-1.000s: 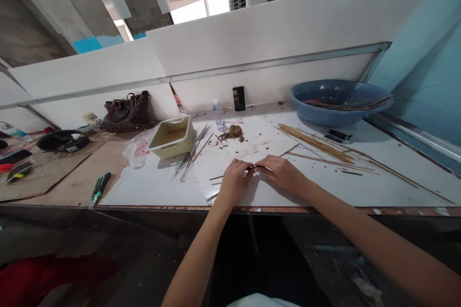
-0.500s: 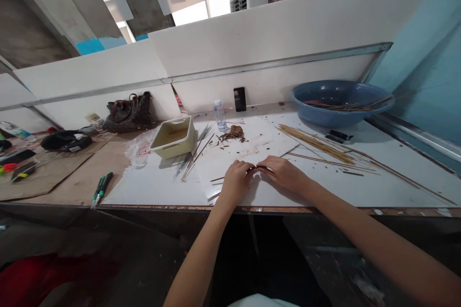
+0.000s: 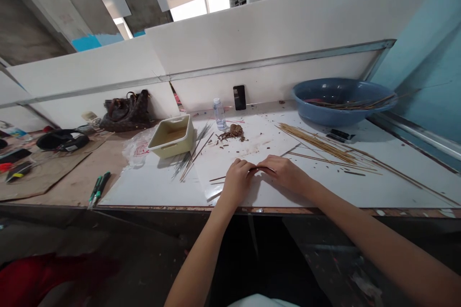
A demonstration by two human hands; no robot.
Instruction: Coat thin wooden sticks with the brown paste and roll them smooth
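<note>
Two hands pinch a thin wooden stick (image 3: 261, 169) above the table (image 3: 154, 187).

From the head view, the stick's long axis runs nearly level across the picture, in the narrow gap between the left hand (image 3: 236, 183) and the right hand (image 3: 284, 173), both about equally near it. The fingers (image 3: 245, 166) of both hands are closed narrowly on it, and the exact grip is partly hidden. Beyond the hands lies a clump of brown shavings (image 3: 236, 131). To the right lies a loose bundle of wooden sticks (image 3: 317, 144), below a blue basin (image 3: 340, 97) holding more sticks. To the left stand a cream plastic tray (image 3: 171, 136) and a scattered bunch of fine grey splints (image 3: 190, 156).
</note>
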